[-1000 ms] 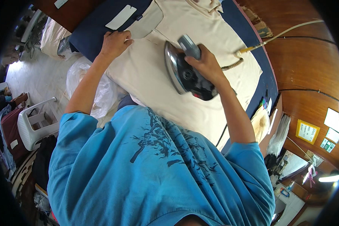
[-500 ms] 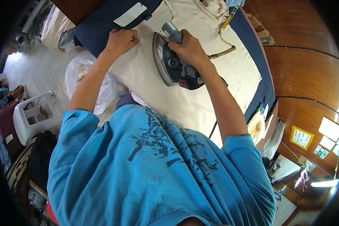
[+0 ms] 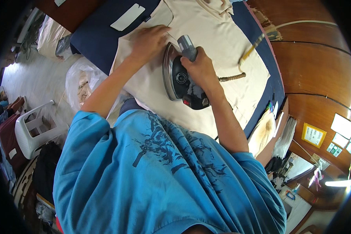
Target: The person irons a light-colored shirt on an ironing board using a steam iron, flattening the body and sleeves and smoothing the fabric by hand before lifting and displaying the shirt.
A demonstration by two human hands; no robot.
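Observation:
A cream satin garment [image 3: 218, 43] lies spread over the navy-covered table [image 3: 93, 39]. My right hand [image 3: 202, 69] is wrapped round the grey handle of a black steam iron [image 3: 182, 78], whose metal soleplate rests on or just above the cloth, pointing away from me. My left hand [image 3: 150, 42] lies on the garment below its neckline, left of the iron's tip, fingers stretched out and slightly blurred. A brown coiled sleeve [image 3: 233, 77] runs from the iron to the right.
A long white card [image 3: 128, 17] lies on the table's far left. Clear plastic [image 3: 85, 74] bunches below the table's left edge, near a white plastic stool [image 3: 39, 128]. A pale hose [image 3: 300, 22] crosses before the wooden wall [image 3: 308, 70] on the right.
My left hand has moved right across the garment toward the neckline, its fingers straightening. The iron has come slightly nearer and to the right in my right hand. The hose has swung right.

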